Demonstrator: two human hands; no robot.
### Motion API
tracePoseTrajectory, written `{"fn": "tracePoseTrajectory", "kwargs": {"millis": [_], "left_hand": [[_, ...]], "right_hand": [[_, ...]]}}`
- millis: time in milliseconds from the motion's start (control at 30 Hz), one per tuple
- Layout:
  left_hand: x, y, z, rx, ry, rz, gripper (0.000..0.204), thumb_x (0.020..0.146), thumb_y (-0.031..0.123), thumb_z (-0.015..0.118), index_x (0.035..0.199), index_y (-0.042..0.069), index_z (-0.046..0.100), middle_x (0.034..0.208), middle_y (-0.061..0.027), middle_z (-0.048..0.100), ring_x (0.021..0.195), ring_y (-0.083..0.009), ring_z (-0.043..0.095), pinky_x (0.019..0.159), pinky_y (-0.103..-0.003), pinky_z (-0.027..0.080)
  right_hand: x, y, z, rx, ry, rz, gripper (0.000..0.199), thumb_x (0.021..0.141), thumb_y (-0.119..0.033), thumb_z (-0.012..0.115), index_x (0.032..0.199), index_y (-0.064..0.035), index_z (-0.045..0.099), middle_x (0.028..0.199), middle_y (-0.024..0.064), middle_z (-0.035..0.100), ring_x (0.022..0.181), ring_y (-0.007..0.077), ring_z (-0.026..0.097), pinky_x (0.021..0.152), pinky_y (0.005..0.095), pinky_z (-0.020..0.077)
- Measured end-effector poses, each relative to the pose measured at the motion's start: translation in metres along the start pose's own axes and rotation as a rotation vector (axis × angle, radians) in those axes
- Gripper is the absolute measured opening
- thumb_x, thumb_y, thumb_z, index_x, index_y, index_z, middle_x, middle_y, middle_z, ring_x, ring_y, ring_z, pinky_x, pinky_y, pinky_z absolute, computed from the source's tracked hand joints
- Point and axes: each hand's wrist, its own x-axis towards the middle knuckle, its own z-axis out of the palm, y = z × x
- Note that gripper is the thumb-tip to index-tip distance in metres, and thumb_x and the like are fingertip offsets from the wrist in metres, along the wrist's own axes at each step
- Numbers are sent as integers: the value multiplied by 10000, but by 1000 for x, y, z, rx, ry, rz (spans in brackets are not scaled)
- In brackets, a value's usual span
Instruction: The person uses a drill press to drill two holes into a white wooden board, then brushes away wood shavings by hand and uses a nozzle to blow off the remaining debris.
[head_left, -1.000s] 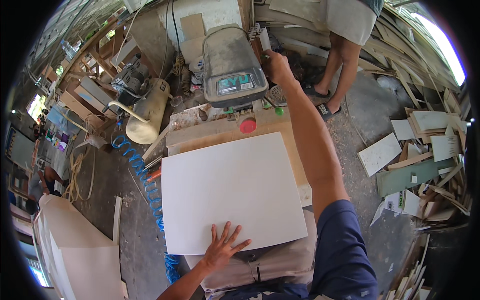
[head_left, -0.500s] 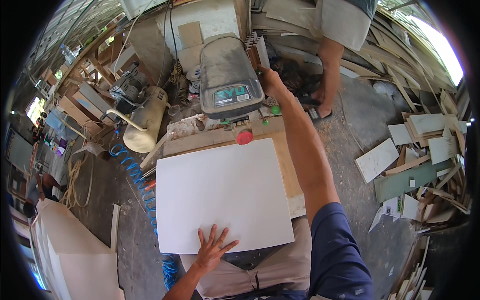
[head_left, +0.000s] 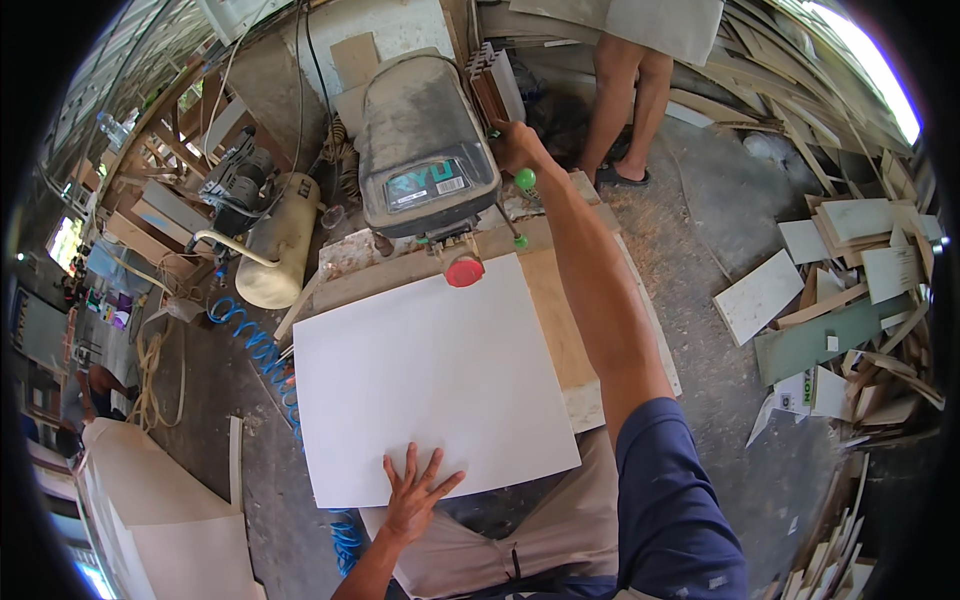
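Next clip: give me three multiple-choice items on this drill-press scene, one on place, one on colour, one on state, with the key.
1. Where does the left hand lie?
A. flat on the near edge of the white board
B. on the air tank
C. on the floor

2. What colour is the knob on the lever just below the right hand?
A. red
B. green
C. blue

3. How does the white board lie?
A. upright against a wall
B. flat on the work table under the drill press
C. rolled up

Key: 1 A, its fingers are spread on the board's near edge; 2 B, the ball is green; 3 B, the board lies flat beneath the machine head.
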Motion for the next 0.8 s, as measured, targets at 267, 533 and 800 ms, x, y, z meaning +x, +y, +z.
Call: {"fn": "tracePoseTrajectory", "kwargs": {"millis": [267, 533, 800], "left_hand": [[-6, -12, -1, 19, -14, 21, 949, 781, -103, 636, 1523, 466, 476, 1738, -4, 170, 1586, -438, 61, 1163, -789, 36], [-1, -6, -1, 38, 10, 10, 879, 752, -92, 633, 1470, 411, 565, 1724, -59, 221, 1580, -455, 87, 1165, -774, 28], [-5, -6, -5, 24, 43, 5, 812, 696, -48, 640, 1409, 341, 651, 1698, -91, 293, 1578, -458, 104, 1182, -746, -1]], "right_hand": [[-30, -9, 12, 362, 42, -72, 227, 922, -132, 650, 1039, 60, 683, 764, 219, 675, 734, 264, 716, 675, 410, 553], [-13, 15, 29, 352, 25, 4, 227, 853, -12, 690, 1064, 70, 709, 854, 208, 748, 806, 231, 759, 657, 367, 611], [-11, 10, 28, 318, -5, 7, 152, 841, -29, 694, 968, 53, 711, 830, 198, 751, 790, 259, 772, 667, 376, 620]]}}
